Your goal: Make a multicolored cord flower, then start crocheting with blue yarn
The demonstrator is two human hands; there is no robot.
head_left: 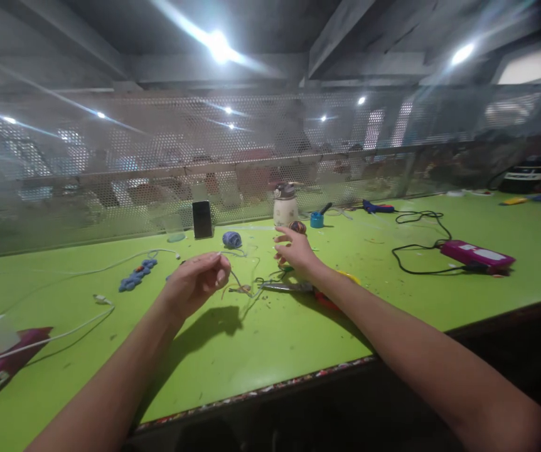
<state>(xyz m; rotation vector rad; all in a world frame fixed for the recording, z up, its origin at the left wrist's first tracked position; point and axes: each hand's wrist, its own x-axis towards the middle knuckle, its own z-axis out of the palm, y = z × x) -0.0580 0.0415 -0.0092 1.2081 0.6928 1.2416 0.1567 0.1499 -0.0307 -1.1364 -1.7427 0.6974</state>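
My left hand (199, 277) is closed in a pinch on a thin blue-grey strand of yarn (234, 274), which trails down to the table. Across from it, my right hand (295, 252) hovers with curved fingers apart and nothing visible between them. Beneath my right wrist lie scissors (289, 287), their handles partly hidden by the forearm. Loose yarn ends and wire-like scraps (241, 289) are scattered between the hands. A small ball of blue yarn (231, 239) rests just beyond my left hand. To the left sits a blue crocheted strip (137, 275) with bumpy segments.
Behind stand a phone (202, 220), a clear cup (174, 229), a cream bottle (285, 210), a multicoloured ball (297, 227) and a blue pot (317, 220). A glue gun (378, 208) and purple power strip (477, 256) are right; white cables (75, 331) cross left.
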